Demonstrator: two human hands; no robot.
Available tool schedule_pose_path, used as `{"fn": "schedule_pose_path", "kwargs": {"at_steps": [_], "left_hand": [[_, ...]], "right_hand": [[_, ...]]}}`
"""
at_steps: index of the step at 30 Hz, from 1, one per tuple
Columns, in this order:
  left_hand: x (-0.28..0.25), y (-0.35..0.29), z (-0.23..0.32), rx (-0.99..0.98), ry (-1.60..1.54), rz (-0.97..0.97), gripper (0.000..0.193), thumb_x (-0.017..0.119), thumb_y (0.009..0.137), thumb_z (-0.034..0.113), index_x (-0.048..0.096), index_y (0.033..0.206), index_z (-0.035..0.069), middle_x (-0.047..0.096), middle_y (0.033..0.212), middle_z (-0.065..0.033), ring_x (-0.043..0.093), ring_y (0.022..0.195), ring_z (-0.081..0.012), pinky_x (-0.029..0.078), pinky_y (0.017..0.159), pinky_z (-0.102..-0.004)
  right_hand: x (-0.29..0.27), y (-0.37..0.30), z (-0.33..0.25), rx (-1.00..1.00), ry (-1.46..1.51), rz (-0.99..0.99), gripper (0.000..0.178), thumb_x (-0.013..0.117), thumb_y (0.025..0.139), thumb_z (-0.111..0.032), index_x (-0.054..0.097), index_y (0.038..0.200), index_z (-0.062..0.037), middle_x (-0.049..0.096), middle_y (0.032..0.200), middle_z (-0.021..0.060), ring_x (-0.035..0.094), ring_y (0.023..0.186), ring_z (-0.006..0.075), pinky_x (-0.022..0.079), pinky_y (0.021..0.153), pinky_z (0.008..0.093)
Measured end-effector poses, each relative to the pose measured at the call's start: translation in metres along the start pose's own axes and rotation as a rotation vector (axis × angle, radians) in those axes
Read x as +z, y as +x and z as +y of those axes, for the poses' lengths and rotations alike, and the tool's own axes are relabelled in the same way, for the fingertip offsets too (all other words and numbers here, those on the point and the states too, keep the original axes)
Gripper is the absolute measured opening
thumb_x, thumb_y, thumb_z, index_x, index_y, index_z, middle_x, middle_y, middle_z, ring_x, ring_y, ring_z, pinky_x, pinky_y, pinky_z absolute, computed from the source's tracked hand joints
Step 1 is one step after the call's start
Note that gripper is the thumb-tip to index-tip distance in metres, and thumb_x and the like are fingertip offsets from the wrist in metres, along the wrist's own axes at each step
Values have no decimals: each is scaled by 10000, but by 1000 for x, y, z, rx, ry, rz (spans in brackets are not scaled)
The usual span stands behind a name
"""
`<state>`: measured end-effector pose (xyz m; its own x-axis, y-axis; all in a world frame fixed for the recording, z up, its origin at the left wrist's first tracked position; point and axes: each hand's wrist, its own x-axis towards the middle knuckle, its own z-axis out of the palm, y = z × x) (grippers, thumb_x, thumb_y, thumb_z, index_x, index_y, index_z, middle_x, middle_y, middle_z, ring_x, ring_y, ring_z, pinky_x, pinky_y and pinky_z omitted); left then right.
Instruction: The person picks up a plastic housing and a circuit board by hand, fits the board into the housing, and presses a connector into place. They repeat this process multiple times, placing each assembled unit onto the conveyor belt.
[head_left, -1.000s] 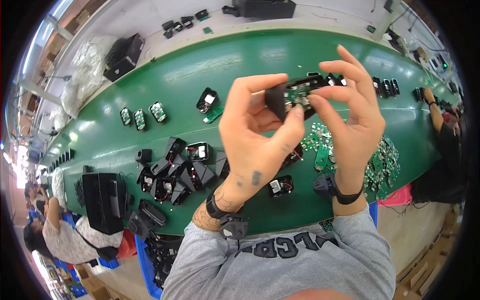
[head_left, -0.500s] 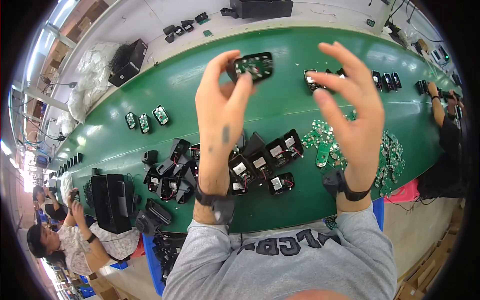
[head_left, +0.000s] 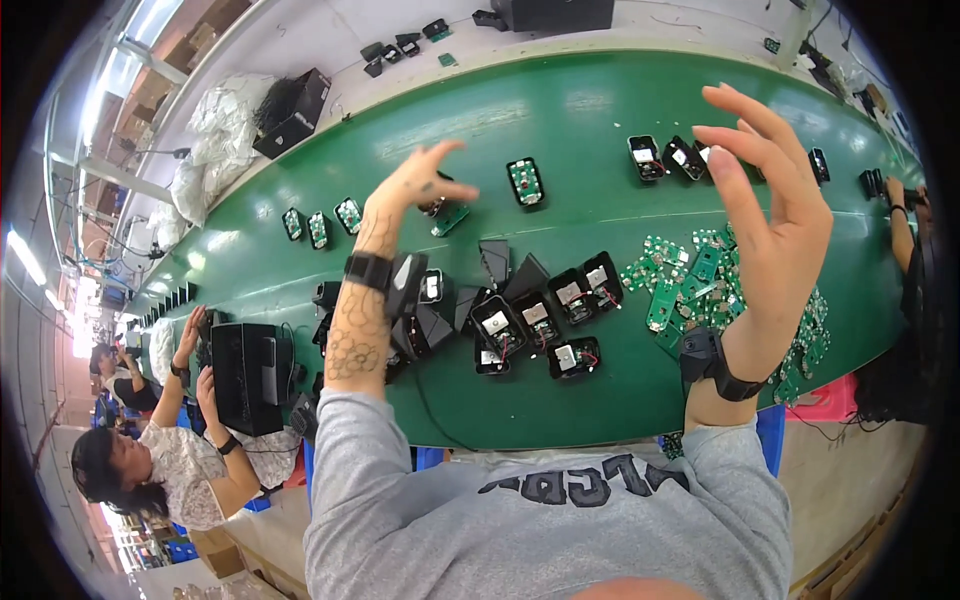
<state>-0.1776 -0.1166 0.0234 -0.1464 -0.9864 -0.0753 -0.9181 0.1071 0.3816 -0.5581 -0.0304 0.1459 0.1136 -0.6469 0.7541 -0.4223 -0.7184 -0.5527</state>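
Note:
My left hand (head_left: 420,185) is over the table with its fingers stretched out, open. Just under its fingers is a dark case with a green circuit board (head_left: 450,219), partly hidden by the hand; whether they touch I cannot tell. To the right of that hand, a black case with a green board (head_left: 525,183) lies by itself on the table. My right hand (head_left: 775,205) is raised, fingers apart, holding nothing. It is above a heap of loose green circuit boards (head_left: 705,265) and beside a row of open black cases (head_left: 645,158), some of which it hides.
Several open black cases with wires (head_left: 535,320) are grouped in front of me on the green table (head_left: 600,420). Three filled cases (head_left: 318,228) stand at the left. A large black box (head_left: 247,375) is near a co-worker (head_left: 200,460) at the left edge.
The black case with its green board has left my left hand and lies on the table. That hand has moved left and opened. My right hand has shifted right in the picture, still open.

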Motion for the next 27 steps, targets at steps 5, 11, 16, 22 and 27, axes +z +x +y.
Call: {"fn": "schedule_pose_path", "kwargs": {"at_steps": [5,11,16,22,27], "left_hand": [[35,-42,-1,88,33,21,477,812,702,207,555,1096,129,541,1049,-210,527,994,-388,463,891,-450],[41,-52,-5,30,-98,214,336,676,773,116,566,1089,97,592,916,-189,597,840,-350,501,799,-413],[45,-54,-15,-18,-338,479,331,647,795,83,568,1115,115,614,836,-98,588,684,-167,493,591,-303],[24,-89,114,-45,-1566,507,393,578,882,114,484,1264,102,604,1038,-67,629,824,-142,541,646,-275],[15,-141,189,125,-1705,595,435,530,903,131,420,1320,80,573,1139,-121,630,987,-200,566,779,-339]], "right_hand": [[4,-3,1,-129,40,-28,111,669,798,-28,711,901,-20,690,1083,100,629,1064,259,483,907,354],[11,-14,0,-173,190,-45,121,705,779,-30,701,899,-44,687,1018,69,635,1017,271,507,870,370],[27,-16,-2,-143,225,-312,129,675,834,-124,713,935,-52,685,999,79,634,951,268,515,836,359],[58,-24,2,-246,266,-380,342,727,800,-175,664,1129,-106,623,1166,106,590,1047,317,489,911,396],[69,-29,-21,-470,437,-331,440,795,720,-152,653,1136,-126,567,1256,87,508,1154,326,460,966,422]]}}
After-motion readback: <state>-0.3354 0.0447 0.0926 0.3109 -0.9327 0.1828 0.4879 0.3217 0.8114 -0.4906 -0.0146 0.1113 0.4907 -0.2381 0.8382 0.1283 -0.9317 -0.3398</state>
